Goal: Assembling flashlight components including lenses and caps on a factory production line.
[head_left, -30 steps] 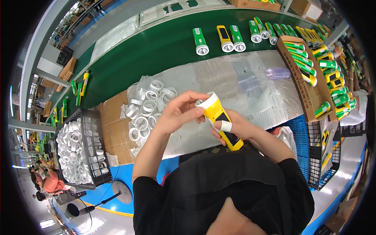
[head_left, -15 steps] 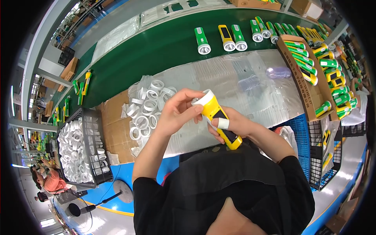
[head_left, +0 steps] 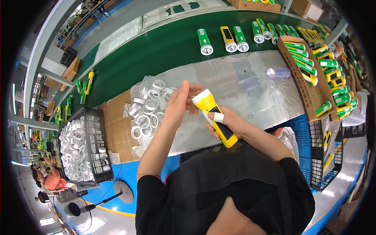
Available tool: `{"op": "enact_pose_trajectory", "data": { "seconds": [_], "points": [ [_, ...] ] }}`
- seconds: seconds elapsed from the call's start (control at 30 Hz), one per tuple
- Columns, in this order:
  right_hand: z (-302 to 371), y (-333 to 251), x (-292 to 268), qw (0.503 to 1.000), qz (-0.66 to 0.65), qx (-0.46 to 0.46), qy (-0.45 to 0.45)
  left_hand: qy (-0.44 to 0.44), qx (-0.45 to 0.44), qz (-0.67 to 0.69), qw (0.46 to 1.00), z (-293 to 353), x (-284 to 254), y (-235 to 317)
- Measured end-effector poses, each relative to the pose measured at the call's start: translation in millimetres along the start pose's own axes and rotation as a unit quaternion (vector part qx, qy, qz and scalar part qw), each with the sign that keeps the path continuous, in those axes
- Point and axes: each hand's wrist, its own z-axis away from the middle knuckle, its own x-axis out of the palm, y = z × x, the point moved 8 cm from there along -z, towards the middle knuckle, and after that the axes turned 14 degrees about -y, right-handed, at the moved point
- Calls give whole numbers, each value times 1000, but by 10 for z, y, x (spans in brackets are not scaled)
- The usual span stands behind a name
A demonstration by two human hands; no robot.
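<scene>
A yellow flashlight [head_left: 206, 105] with a white ring round its head and a dark panel along its body lies tilted in my right hand [head_left: 226, 120]. The fingers wrap round its body, and the thumb wears a white covering. Close to the flashlight's head is my left hand [head_left: 181, 102], fingers stretched out and nothing visible in them. Whether its fingertips touch the head I cannot tell. Just beyond that hand, loose white plastic rings [head_left: 144, 121] are heaped on the work surface.
A black crate [head_left: 94, 145] of white rings stands at the left. Green and yellow flashlights [head_left: 204, 42] stand along the green belt [head_left: 156, 47]. At the right, a cardboard box [head_left: 299, 84] holds more flashlights, above a blue crate [head_left: 299, 135]. A fan [head_left: 74, 211] stands lower left.
My left hand has come off the flashlight's white ring and opened, its fingers straightening. The flashlight has shifted slightly in view, still in my right hand.
</scene>
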Motion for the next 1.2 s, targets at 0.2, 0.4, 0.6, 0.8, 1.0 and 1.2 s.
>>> {"op": "enact_pose_trajectory", "data": {
  "seconds": [0.2,0.4,0.6,0.8,1.0,1.2],
  "points": [
    [-4,-72,-41,1000,2,-15,14,89,52,-48,993,4,-251,48],
    [9,189,-195,998,47,-1,50,199,87,-137,966,145,-494,-240],
    [46,108,-100,997,61,-40,37,26,290,-187,938,50,215,67],
    [30,44,31,997,81,-16,0,-12,182,-249,951,140,303,90],
    [264,-12,-14,994,-13,-68,-79,-97,288,-278,911,-4,589,297],
    [396,-191,-168,988,40,-151,2,38,233,-174,956,-53,346,237]
  ]
}}
